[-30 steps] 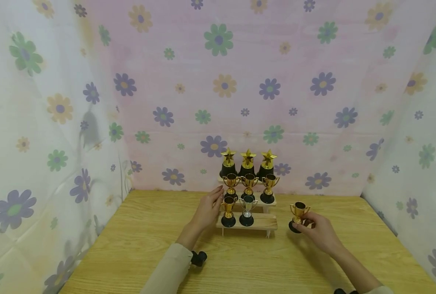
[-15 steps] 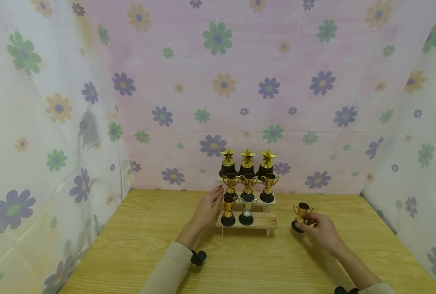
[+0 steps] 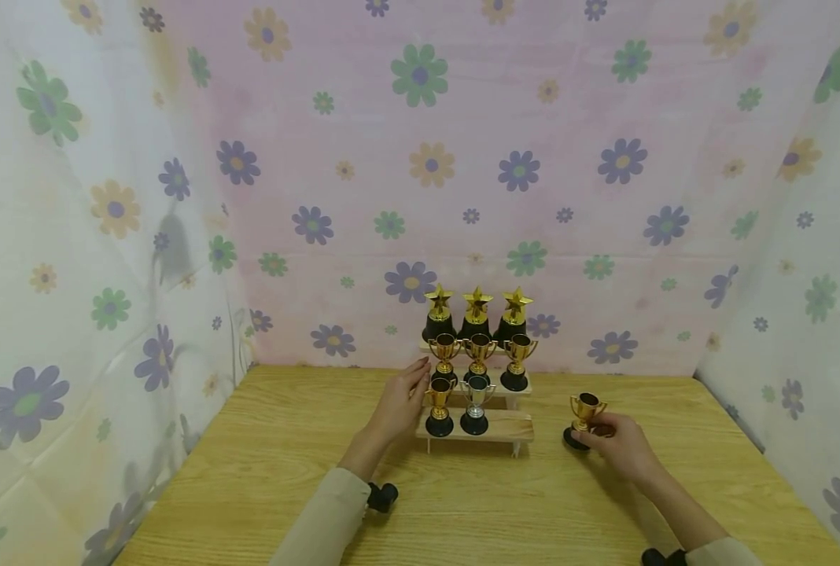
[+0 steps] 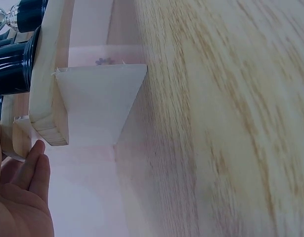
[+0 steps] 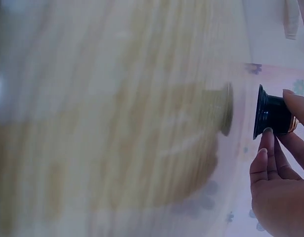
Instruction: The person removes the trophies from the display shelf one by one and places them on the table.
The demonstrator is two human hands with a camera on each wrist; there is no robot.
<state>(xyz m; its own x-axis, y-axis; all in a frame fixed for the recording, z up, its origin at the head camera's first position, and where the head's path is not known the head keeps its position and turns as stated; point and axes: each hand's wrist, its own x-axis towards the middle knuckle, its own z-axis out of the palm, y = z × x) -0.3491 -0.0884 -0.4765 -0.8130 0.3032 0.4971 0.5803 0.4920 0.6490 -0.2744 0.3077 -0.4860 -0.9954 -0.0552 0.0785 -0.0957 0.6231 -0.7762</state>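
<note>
My right hand [image 3: 625, 450] pinches a small gold trophy cup [image 3: 587, 407] by its lower part, to the right of a stepped wooden stand [image 3: 513, 426]. In the right wrist view its black base [image 5: 276, 114] hangs over the tabletop, a gap showing beneath. My left hand [image 3: 400, 402] rests its extended fingers at the left end of the stand's middle step; the left wrist view shows the fingertips [image 4: 40, 148] right at that board's end. On the lowest step stand a gold trophy cup [image 3: 440, 399] and a silver one [image 3: 476, 397], leaving bare wood at the right.
Three gold trophy cups [image 3: 518, 355] line the middle step, and three star trophies [image 3: 515, 310] the top one. White supports [image 4: 100, 94] carry the steps above the wooden table [image 3: 477, 511]. Flower-patterned cloth [image 3: 363, 181] encloses the back and both sides.
My right hand has shifted slightly right with the gold trophy cup, away from the stand. The left hand and the trophies on the steps have stayed put.
</note>
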